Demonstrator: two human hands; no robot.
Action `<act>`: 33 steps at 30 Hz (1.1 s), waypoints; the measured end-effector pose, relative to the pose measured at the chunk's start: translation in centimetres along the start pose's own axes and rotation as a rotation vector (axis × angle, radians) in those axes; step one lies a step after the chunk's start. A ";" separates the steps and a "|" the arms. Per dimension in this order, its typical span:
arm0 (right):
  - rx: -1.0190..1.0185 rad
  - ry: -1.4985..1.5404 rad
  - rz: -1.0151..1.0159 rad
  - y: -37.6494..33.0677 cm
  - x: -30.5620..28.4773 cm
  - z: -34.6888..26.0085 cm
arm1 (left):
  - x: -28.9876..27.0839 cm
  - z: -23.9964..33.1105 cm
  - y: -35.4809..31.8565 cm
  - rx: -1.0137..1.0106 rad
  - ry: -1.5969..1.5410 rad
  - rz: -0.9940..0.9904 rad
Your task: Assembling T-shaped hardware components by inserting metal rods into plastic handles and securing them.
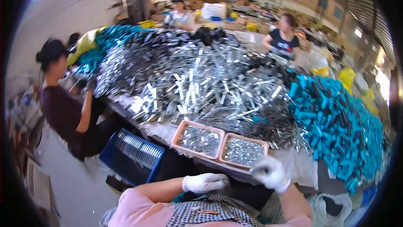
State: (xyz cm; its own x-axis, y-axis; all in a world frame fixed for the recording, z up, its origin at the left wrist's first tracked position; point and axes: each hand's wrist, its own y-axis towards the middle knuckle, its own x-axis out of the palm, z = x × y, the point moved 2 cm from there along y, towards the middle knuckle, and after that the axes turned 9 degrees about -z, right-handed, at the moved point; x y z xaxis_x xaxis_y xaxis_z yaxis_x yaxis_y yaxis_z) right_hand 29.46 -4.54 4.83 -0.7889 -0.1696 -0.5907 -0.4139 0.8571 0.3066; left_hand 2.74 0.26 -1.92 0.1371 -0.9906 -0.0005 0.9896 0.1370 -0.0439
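My left hand, in a white glove, is closed low in front of my lap; what its fingers pinch is too small to make out. My right hand, also gloved, curls at the near edge of the right pink tray of small metal parts, apparently pinching a tiny piece. A second pink tray with similar parts sits just left of it. Behind both trays rises a huge heap of shiny metal strips. A checked cloth covers my lap.
A pile of blue and black handles lies at right, another blue heap at far left. A blue crate of metal pieces stands on the floor. One seated person works at left, two others across the table.
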 end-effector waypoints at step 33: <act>0.039 -0.253 -0.456 1.4 5.9 -5.0 | 2.5 -0.8 -0.6 0.082 0.186 0.045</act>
State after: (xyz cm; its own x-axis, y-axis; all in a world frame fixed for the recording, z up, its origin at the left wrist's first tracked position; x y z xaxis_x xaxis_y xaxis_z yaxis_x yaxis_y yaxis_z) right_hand 21.94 -6.75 5.53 -0.3963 -0.4114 -0.8208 -0.6687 0.7419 -0.0490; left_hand 2.47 -2.34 -2.73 0.1778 -0.9664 -0.1857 0.9840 0.1732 0.0413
